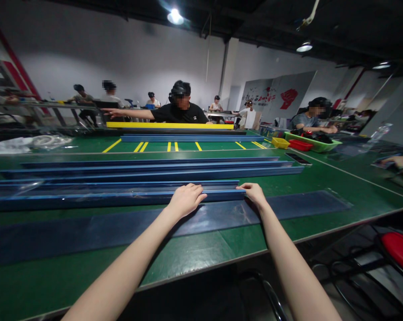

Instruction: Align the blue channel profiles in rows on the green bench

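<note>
A long blue U-shaped channel lies across the green table, its open side up and a shiny clear film visible inside. My left hand is closed over its front wall, a little left of the right end. At that right end, my right hand pinches the channel with thumb and fingers; the fingertips are partly hidden. Nearer to me, a long flat plastic strip, bluish and see-through looking, lies beneath my forearms.
Several more blue channels lie just behind. Farther back are a yellow bar and a person in black with one arm stretched out. A phone, a yellow bin, a red tray and a green basket sit right. A red stool stands lower right.
</note>
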Motion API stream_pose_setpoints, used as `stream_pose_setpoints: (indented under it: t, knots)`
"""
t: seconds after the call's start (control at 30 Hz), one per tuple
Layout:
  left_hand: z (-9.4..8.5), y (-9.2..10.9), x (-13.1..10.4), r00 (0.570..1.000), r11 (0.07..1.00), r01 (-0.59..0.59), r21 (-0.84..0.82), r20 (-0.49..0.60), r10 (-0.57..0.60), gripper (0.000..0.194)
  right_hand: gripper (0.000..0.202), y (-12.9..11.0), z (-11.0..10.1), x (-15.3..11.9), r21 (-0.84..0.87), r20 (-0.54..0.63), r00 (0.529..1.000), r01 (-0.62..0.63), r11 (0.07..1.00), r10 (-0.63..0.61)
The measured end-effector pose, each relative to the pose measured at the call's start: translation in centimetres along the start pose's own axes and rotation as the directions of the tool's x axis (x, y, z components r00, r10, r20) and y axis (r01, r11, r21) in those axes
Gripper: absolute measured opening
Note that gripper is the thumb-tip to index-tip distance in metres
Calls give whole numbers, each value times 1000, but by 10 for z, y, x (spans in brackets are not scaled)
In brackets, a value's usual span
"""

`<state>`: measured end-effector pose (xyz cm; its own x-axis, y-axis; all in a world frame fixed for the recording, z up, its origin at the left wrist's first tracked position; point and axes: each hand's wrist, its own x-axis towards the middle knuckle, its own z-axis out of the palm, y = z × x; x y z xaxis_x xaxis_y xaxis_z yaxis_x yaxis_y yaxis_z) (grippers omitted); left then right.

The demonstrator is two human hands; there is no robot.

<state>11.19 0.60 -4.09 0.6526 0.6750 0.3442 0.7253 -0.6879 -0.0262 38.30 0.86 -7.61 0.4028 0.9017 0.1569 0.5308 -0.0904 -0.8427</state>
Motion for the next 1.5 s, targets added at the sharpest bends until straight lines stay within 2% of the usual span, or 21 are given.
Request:
stream_pose_setpoints:
  t: [0.33,0.77,0.97,1.2,1.37,1.5]
  knots:
    - [4,-1,0,1000,1000,12,-2,-6,-12,34,29,4,1,3,-4,7,1000,0,1000,0]
    - [-5,3,0,999,1000,25,4,30,-25,33,26,0,0,0,8,2,1000,-8,1000,8]
    - [-8,4,0,998,999,35,15,42,-36,34,24,-2,0,-2,59,13,999,-44,997,44]
    - [-7,3,0,999,999,30,23,36,-31,36,22,-5,-1,-2,53,8,999,-41,998,41]
    - [-5,2,1,999,1000,24,16,24,-25,37,25,-6,-1,-3,43,25,996,-85,995,84]
    - [-4,1,1,1000,1000,11,21,10,-11,37,25,-3,0,-2,13,10,1000,-29,999,29]
